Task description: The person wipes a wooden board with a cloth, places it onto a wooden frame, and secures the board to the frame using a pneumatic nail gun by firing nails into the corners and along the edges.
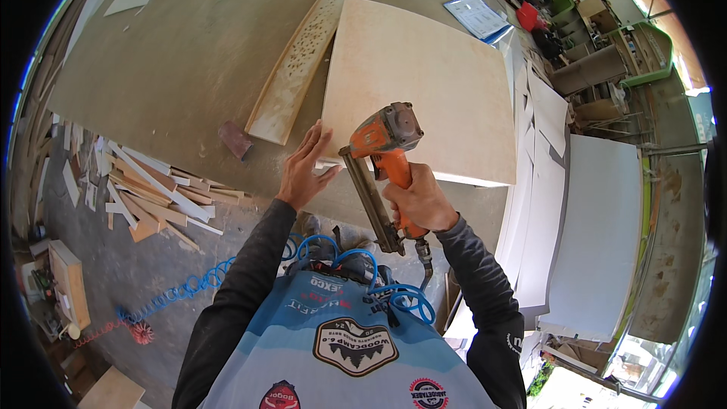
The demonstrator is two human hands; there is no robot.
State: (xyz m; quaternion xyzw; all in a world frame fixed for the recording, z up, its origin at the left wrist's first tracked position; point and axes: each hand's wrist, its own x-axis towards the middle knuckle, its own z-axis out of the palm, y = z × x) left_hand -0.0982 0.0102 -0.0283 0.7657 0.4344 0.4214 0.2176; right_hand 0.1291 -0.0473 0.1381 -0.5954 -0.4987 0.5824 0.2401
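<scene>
An orange and black pneumatic nail gun [388,136] is gripped by its handle in my right hand [421,198]. Its nose lies over the near left part of a pale, square wooden panel or box [424,83] on the worktable [189,53]. From the handle's base runs a coiled blue air hose [409,299]. My left hand [307,165] rests against the panel's near left corner, fingers stretched out, holding nothing. Whether the gun's nose touches the wood I cannot tell.
Left of the panel lies a long wooden channel [291,68] with sawdust or small bits in it. A brown sandpaper piece [235,141] is near its end. Offcuts [155,189] are heaped on the floor at left. A blue clipboard [477,17] lies beyond; white sheets [594,235] stand at right.
</scene>
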